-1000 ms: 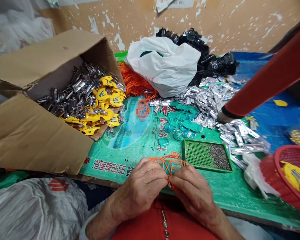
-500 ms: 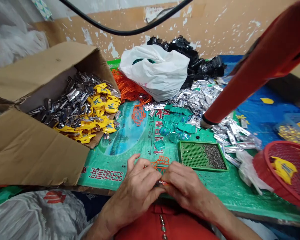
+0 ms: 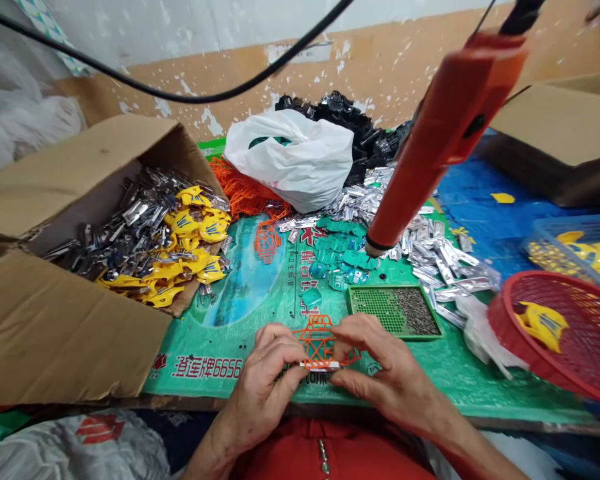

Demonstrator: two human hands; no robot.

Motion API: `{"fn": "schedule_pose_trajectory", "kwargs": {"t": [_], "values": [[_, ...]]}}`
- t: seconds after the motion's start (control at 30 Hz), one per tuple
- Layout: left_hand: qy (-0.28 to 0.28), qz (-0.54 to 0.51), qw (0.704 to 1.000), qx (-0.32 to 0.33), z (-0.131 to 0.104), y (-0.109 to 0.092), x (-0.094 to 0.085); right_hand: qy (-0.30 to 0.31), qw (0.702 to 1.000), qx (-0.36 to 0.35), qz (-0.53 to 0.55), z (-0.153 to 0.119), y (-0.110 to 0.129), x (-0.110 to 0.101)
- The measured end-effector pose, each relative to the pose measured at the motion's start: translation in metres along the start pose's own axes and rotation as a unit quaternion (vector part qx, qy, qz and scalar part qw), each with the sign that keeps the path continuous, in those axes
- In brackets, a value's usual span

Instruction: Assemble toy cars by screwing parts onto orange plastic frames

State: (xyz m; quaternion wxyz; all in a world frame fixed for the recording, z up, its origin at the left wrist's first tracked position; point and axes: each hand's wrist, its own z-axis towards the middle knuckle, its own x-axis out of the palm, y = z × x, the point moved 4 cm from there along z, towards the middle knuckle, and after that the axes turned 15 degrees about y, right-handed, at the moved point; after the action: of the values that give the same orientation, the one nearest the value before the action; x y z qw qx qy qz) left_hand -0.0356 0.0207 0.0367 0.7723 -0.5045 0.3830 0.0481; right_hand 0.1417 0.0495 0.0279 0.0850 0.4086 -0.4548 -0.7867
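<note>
My left hand is closed, thumb and fingers pinching one end of a small pale, silvery strip above the front of the green sheet. Just right of the strip, my right hand has its thumb and fingers apart, with nothing visible between them. Behind the fingertips shows an orange lattice shape; I cannot tell whether it is a loose piece or a print. A green tray with small metal pins lies beyond my right hand. The tip of a red electric screwdriver hangs over teal plastic pieces.
On the left, a tipped cardboard box spills metal parts and yellow pieces. A white bag stands behind, beside orange netted parts. Metal clips and a red basket lie right. A black cable hangs across the back.
My right hand has moved away from my left and opened its fingers. The strip between them shows more clearly. The camera view has shifted, and the screwdriver appears farther left.
</note>
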Motion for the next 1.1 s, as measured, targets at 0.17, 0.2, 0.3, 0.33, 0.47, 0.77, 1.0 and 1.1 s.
{"fn": "schedule_pose_trajectory", "kwargs": {"t": [0.17, 0.2, 0.3, 0.33, 0.47, 0.77, 1.0, 1.1], "values": [[0.016, 0.089, 0.996, -0.006, 0.004, -0.005, 0.001, -0.038, 0.998, -0.024, -0.034, 0.001, 0.007, 0.001], [0.026, 0.110, 0.994, -0.011, 0.006, -0.006, 0.002, -0.034, 0.999, -0.023, -0.034, 0.001, 0.008, 0.002], [0.073, 0.149, 0.986, -0.009, 0.013, -0.012, 0.005, -0.015, 1.000, -0.005, -0.021, 0.002, 0.006, 0.004], [0.090, 0.145, 0.985, -0.008, 0.016, -0.014, 0.005, -0.014, 1.000, -0.001, -0.013, 0.002, 0.005, 0.003], [0.125, 0.082, 0.989, -0.021, 0.022, -0.021, 0.002, 0.004, 0.999, 0.020, 0.029, 0.004, 0.006, 0.000], [0.155, -0.004, 0.986, -0.054, 0.020, -0.006, 0.002, 0.062, 0.994, 0.059, -0.072, 0.015, 0.017, 0.003], [0.081, -0.167, 0.955, -0.232, 0.017, 0.020, 0.004, -0.359, 0.912, 0.066, -0.186, -0.018, 0.019, -0.095], [0.057, -0.229, 0.934, -0.267, 0.016, 0.026, 0.009, -0.465, 0.871, 0.053, -0.153, -0.017, 0.003, -0.145]]}}
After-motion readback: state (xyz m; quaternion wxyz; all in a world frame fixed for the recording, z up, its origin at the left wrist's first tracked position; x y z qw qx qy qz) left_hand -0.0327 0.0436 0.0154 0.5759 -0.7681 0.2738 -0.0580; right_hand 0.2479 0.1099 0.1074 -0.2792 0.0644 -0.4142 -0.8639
